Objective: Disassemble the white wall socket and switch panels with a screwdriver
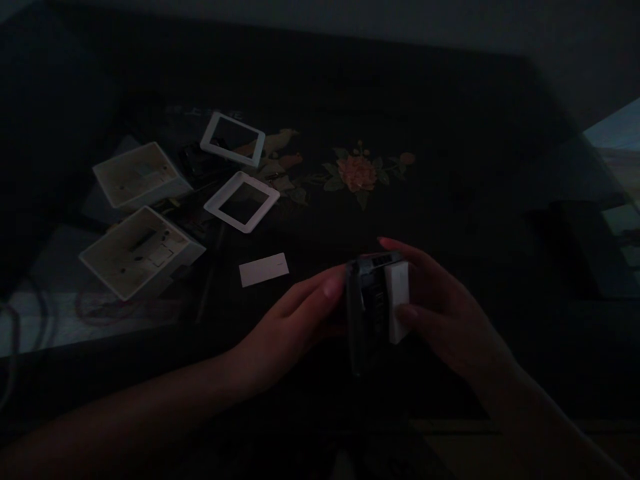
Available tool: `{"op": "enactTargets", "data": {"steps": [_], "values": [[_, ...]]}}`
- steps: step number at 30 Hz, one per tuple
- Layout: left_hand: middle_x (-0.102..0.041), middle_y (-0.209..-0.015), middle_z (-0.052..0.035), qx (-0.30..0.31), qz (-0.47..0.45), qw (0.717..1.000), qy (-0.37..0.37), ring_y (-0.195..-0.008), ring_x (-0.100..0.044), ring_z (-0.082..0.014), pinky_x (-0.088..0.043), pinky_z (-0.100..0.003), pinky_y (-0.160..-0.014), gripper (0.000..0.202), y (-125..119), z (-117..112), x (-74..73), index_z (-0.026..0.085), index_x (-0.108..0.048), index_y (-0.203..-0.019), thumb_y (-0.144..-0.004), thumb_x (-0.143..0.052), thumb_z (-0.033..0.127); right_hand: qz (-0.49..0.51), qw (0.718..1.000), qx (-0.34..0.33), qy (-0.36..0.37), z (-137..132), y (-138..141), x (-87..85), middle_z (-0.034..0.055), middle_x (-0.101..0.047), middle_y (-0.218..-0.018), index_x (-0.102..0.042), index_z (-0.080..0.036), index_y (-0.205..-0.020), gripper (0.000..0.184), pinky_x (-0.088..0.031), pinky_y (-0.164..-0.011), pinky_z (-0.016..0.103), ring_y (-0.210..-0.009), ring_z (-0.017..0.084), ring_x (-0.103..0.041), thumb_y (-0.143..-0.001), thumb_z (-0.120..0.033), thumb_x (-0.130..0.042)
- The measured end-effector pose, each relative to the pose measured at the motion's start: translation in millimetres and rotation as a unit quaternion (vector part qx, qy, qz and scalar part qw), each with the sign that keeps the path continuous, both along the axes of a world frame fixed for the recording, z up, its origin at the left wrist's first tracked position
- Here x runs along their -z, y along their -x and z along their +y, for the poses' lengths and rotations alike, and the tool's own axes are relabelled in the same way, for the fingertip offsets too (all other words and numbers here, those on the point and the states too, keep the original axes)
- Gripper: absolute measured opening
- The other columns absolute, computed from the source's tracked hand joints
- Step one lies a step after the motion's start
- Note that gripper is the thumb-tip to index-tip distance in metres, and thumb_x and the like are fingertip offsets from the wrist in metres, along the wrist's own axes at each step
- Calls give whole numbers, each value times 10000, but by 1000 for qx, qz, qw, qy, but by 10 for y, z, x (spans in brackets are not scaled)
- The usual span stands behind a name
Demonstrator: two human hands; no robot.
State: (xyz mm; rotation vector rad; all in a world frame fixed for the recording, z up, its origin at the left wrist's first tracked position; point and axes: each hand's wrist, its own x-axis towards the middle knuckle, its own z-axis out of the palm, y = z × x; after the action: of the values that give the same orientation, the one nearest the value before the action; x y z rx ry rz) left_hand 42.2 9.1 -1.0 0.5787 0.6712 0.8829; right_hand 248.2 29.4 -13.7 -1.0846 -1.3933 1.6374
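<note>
My left hand point(300, 307) grips the black, square-edged body of a wall switch point(365, 320), tilted on edge above the dark table. Its thumb presses on the near rim while the other fingers are hidden behind. On the right side of that body, a white rocker plate point(399, 293) is pinched by my right hand point(440, 300), thumb across its face. Whether the plate is fastened to the body or only touching it, I cannot tell. A second white rocker plate point(264, 269) lies flat on the table, left of my hands.
Two white square frames point(213, 205) point(207, 143) lie further back on the left. Beside them two open white boxes point(187, 255) point(169, 190) rest tilted, with a dark part point(200, 159) near them. A flower picture point(356, 173) decorates the dark glossy table. The light is very dim.
</note>
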Motion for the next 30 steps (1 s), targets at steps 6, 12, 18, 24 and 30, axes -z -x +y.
{"op": "enactTargets", "data": {"steps": [6,12,18,24,30], "values": [[-685,-1317,-5,36,74,995,-58,-1287,-587,-220,-479,-261,-1050,466,30,3,-50,311,-629,-1321,-871,-751,311,-51,998,27,8,24,-1,-9,32,-793,-1084,-666,-285,-1140,412,-651,-792,357,-993,237,-759,-764,-341,-825],[-656,-1327,69,4,73,995,-67,-1283,-571,-157,-466,-214,-1037,393,9,-16,-8,396,-600,-1298,-933,-681,274,-91,993,72,-12,7,42,-43,24,-801,-1036,-665,-267,-1084,393,-654,-743,346,-934,239,-769,-730,-298,-833],[-598,-1403,36,12,122,989,-85,-1363,-496,-192,-384,-293,-1152,391,-1,-32,47,342,-537,-1348,-969,-623,295,-79,992,91,23,5,79,-33,-3,-800,-1016,-680,-269,-1033,363,-638,-769,287,-936,198,-763,-707,-238,-837],[-604,-1383,21,24,221,960,-173,-1303,-550,-178,-449,-268,-1099,483,-6,-26,67,315,-490,-1352,-916,-668,207,-62,995,74,12,-2,89,-19,-51,-787,-994,-679,-310,-1024,397,-616,-768,222,-925,146,-749,-694,-164,-843],[-712,-1171,10,-35,309,927,-210,-1074,-688,-192,-571,-275,-915,472,-55,-26,79,275,-577,-1181,-776,-799,180,-64,998,16,-24,-50,93,-83,-108,-757,-1126,-671,-418,-1154,472,-593,-788,167,-991,104,-726,-770,-180,-808]]}}
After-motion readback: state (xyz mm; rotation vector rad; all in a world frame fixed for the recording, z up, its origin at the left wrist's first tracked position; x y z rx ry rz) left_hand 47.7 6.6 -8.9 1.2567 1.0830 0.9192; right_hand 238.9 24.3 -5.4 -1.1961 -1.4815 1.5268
